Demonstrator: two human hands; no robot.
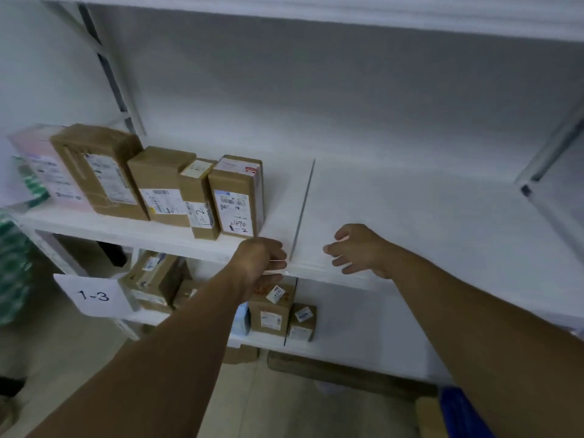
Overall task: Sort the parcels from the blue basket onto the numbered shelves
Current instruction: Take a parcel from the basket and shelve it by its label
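Observation:
Several brown cardboard parcels stand in a row on the left part of a white shelf. The rightmost one carries a label with handwriting. My left hand is just below and in front of that parcel, at the shelf's front edge, fingers loosely curled with nothing in them. To its right, my right hand hovers over the shelf's front edge with fingers spread and empty. A corner of the blue basket shows at the bottom right, with a tan parcel beside it.
A thin divider splits the shelf; its right half is bare. The lower shelf holds more brown parcels and a paper sign reading 1-3. Green-patterned packages sit at the far left. Another shelf board runs overhead.

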